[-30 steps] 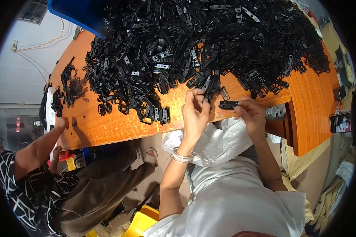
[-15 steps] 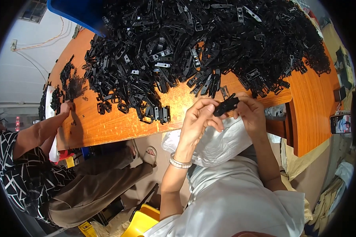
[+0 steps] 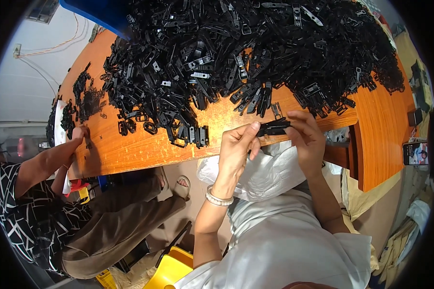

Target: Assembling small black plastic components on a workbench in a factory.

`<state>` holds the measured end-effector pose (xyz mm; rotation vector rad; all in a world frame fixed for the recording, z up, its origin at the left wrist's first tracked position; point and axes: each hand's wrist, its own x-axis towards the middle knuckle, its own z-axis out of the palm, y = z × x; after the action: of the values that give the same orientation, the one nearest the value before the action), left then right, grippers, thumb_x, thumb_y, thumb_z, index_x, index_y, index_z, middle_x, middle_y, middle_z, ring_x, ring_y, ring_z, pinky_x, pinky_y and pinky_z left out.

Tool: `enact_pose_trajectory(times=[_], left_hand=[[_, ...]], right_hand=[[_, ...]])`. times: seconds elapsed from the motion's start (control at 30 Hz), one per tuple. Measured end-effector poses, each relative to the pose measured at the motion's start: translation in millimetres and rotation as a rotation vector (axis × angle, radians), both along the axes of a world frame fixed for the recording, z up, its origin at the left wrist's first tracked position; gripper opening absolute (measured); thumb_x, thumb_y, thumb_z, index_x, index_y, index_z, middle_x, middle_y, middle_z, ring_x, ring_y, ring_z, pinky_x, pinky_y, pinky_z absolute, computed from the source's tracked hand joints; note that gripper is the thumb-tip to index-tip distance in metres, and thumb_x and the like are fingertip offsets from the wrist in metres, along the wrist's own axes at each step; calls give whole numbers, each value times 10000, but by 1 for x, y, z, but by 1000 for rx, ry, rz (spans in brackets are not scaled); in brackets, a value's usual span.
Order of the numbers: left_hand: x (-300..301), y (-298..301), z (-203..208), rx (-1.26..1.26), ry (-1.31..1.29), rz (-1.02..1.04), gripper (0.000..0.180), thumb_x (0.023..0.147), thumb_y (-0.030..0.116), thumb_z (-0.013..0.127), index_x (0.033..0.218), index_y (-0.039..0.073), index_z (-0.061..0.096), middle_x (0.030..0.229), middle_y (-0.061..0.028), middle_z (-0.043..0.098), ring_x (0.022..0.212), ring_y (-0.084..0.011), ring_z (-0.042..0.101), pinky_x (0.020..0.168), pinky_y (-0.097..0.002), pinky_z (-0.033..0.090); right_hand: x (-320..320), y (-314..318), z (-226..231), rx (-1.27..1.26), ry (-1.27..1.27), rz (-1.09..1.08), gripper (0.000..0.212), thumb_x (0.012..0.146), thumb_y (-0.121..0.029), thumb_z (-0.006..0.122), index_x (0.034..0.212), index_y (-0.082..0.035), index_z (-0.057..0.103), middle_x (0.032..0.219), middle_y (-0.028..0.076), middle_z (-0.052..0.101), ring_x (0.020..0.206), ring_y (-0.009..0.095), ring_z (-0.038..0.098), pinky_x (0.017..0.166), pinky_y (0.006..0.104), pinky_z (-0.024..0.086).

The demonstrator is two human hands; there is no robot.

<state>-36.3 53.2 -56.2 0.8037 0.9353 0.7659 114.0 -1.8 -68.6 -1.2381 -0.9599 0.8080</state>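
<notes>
Over the front edge of the table, a long black plastic clip-like part (image 3: 273, 128) is held between my two hands. My left hand (image 3: 237, 144) pinches its left end with thumb and fingers; a pale beaded bracelet is on that wrist. At the other end, the thumb and fingers of my right hand (image 3: 307, 138) close on the part. Just beyond it a small black frame-shaped piece (image 3: 276, 111) lies on the wood. A large heap of similar black plastic parts (image 3: 255, 53) covers the far side, with a small row of them (image 3: 194, 137) nearer, left of my hands.
The orange-brown wooden table (image 3: 130, 161) curves around me. A blue bin (image 3: 94, 17) tips in at the far left. White plastic sacking (image 3: 255, 176) hangs below my hands. A co-worker's hand (image 3: 80, 133) works at the left. A phone (image 3: 415, 152) stands at the right.
My left hand has shifted slightly left, and the black part has turned from slanted to nearly level. The fingers of my right hand have lifted and spread a little.
</notes>
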Motion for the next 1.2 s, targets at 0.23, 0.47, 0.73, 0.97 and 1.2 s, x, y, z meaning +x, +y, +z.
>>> enact_pose_trajectory(times=[0.23,0.47,0.73,0.97,1.2], left_hand=[[8,-10,-7,131,161,162,310,873,230,545,688,-12,597,484,3,482,390,-33,363,375,-177,242],[5,-11,-3,136,95,-41,128,785,112,649,737,-1,611,599,39,518,524,-21,401,468,-173,298],[-10,-6,1,283,93,-181,135,807,98,610,754,-25,600,628,2,534,580,-69,474,512,-220,371],[-52,104,-4,874,1176,355,213,805,158,567,784,-43,634,710,-215,607,647,-326,602,630,-359,461],[-48,137,0,570,1156,262,233,694,184,671,702,-47,641,643,-222,600,649,-319,627,633,-345,480]], right_hand=[[-11,-6,-6,-18,-58,-14,82,736,45,606,814,57,585,1058,70,510,852,112,494,751,216,405],[-16,-4,-7,-32,65,57,144,691,50,632,830,36,596,989,66,526,813,100,497,705,219,415],[-19,-6,1,-142,178,200,191,747,10,605,937,18,584,828,33,573,694,71,512,609,183,407],[-12,-6,-12,-238,289,143,187,812,-29,523,970,65,553,670,69,580,562,90,508,516,190,376],[-21,-7,-13,-218,317,239,188,790,-6,543,966,60,549,682,93,594,561,100,522,516,199,377]])
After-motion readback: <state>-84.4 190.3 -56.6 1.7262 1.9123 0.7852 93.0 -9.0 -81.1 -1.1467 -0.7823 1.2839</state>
